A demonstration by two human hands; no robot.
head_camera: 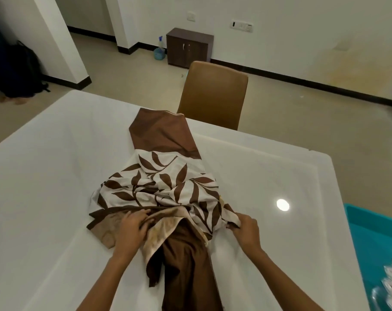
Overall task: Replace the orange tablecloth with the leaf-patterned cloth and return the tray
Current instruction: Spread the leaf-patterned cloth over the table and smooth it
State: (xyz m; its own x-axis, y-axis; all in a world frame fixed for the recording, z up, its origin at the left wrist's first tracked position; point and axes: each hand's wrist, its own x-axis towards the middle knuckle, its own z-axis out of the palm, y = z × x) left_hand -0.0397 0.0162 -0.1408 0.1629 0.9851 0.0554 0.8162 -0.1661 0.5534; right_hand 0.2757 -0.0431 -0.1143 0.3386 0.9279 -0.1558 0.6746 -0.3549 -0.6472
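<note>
Leaf-patterned cloth (168,189), cream with brown leaves and a plain brown border, lies bunched in a long heap down the middle of a white table (269,176), its far brown end reaching toward the opposite edge and its near end spilling over the edge closest to the camera. A person's left hand (132,227) rests on the heap's near left side, fingers curled into a tan fold of the fabric. The right hand (246,230) pinches a corner of the cloth at the heap's near right side, fingers closed round it. A ceiling light reflects as a bright spot on the tabletop to the right of the cloth. A tan chair (215,95) stands at the table's far side. A teal tray (369,239) shows at the right edge of the view, beside the table. A small dark cabinet (188,48) sits against the far wall, with a spray bottle (159,49) just beside it.
</note>
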